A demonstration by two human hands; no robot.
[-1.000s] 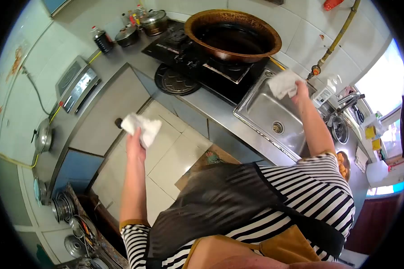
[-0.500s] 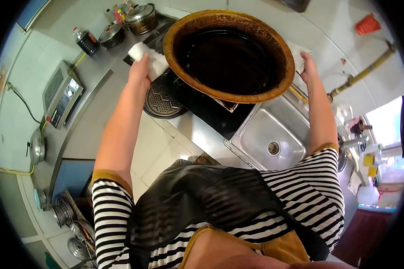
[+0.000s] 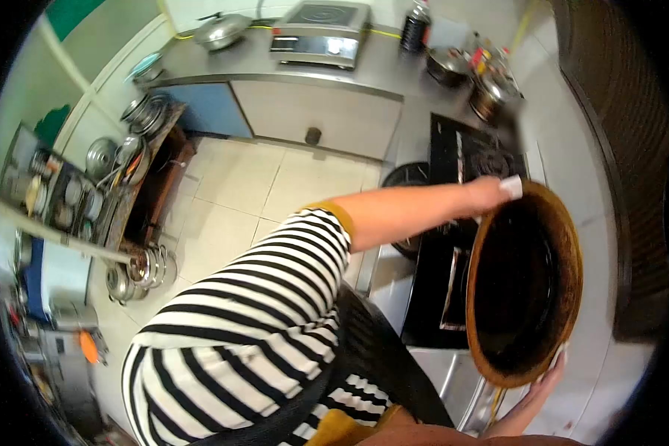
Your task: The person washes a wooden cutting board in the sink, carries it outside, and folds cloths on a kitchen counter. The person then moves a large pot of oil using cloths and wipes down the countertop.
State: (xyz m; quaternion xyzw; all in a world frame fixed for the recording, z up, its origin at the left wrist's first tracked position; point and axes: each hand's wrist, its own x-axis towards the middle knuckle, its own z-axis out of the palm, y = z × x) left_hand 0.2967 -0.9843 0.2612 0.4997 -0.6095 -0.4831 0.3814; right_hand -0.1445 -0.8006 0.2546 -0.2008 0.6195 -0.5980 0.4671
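Note:
A large, deep round pan (image 3: 569, 253) with a rusty brown rim and a dark inside is held up over the stove. Its bottom is too dark to make out. My left hand (image 3: 489, 195) is closed on the far rim, with a folded white cloth (image 3: 511, 187) between fingers and metal. At the near rim is my right hand (image 3: 546, 388), fingers closed against the edge with a bit of white showing; the pan partly hides them. Beneath and beside the pan lies the black gas stove (image 3: 432, 297), with a burner (image 3: 490, 162) near its far end.
Lidded pots (image 3: 496, 97) and a dark bottle (image 3: 416, 26) stand on the steel counter at the back. An induction cooker (image 3: 321, 33) sits further left. A rack of pots (image 3: 137, 160) lines the left side. Tiled floor (image 3: 227, 175) lies between.
My view has swung left, so the pan now appears at the right. Both hands still hold it. The sink has largely left view; the left-side rack shows more fully.

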